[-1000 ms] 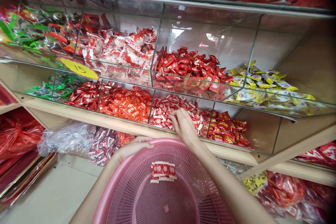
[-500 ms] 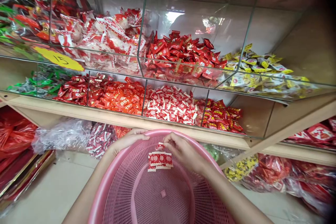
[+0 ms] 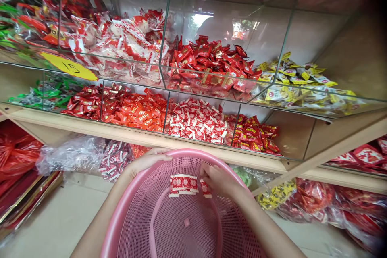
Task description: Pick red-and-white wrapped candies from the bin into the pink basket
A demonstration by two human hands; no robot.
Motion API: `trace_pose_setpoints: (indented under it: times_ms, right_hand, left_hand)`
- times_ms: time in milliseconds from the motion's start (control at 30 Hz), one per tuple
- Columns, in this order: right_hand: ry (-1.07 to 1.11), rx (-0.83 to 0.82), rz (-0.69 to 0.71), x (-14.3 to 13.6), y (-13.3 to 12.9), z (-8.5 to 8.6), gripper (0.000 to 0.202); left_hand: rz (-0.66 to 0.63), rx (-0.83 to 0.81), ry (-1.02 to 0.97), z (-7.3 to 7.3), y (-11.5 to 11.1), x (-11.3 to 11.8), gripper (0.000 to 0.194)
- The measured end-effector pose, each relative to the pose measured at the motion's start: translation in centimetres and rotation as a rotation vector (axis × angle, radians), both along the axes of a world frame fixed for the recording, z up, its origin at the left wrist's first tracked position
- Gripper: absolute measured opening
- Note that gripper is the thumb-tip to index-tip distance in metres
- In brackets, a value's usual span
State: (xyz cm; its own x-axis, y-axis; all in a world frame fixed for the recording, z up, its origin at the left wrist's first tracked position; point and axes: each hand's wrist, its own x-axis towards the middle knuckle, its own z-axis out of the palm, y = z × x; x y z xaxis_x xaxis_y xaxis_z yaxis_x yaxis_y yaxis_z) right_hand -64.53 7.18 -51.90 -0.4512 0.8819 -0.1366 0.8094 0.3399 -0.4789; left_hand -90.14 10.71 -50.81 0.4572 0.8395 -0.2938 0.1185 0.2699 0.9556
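Observation:
A pink plastic basket [image 3: 184,154] with mesh walls is tilted toward me, and my left hand [image 3: 148,161] grips its rim at the upper left. Inside it, my right hand [image 3: 218,179] pinches a red-and-white wrapped candy [image 3: 206,188] by its upper end. Just left of that hand, several similar wrapped candies [image 3: 183,185] lie side by side in a row against the far inner wall. The basket's mesh bottom shows a small square mark [image 3: 186,222]. My left fingertips rest over the rim, while the thumb is hidden.
Glass-fronted bins [image 3: 199,121] of wrapped candies stand just beyond the basket, with a wooden shelf edge [image 3: 121,131] below them. A yellow price tag [image 3: 69,66] hangs on the upper left front. Bagged candies sit under the shelf on both sides.
My right hand has shifted slightly right and down, bringing the pinched candy from above the row to its right side. The left hand stays on the rim.

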Motion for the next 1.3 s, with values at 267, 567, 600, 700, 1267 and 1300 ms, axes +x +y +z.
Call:
trace_pose_setpoints:
  times_ms: [267,567,600,700,1267,1300]
  right_hand:
    - [-0.034,-0.018,0.029,-0.3,0.0,-0.9,0.013]
    - [-0.289,0.166,0.018,-1.3,-0.5,-1.6,0.017]
    - [-0.317,0.195,0.000,-1.5,-0.5,-1.3,0.017]
    - [-0.313,0.283,-0.058,-1.8,-0.8,0.4,0.013]
    - [-0.526,0.507,-0.380,0.2,3.7,10.8,0.027]
    - [-0.554,0.497,-0.382,0.0,3.8,10.9,0.025]
  left_hand:
    - [0.010,0.006,0.000,-0.1,0.0,-0.1,0.039]
    - [-0.046,-0.021,-0.061,0.3,-0.1,0.1,0.039]
    - [-0.051,-0.023,-0.066,0.4,-0.1,0.1,0.038]
    - [-0.057,-0.017,-0.071,0.6,-0.1,0.2,0.036]
    - [-0.044,-0.027,-0.092,0.2,0.0,0.2,0.033]
    - [-0.052,-0.026,-0.091,0.2,0.0,0.2,0.033]
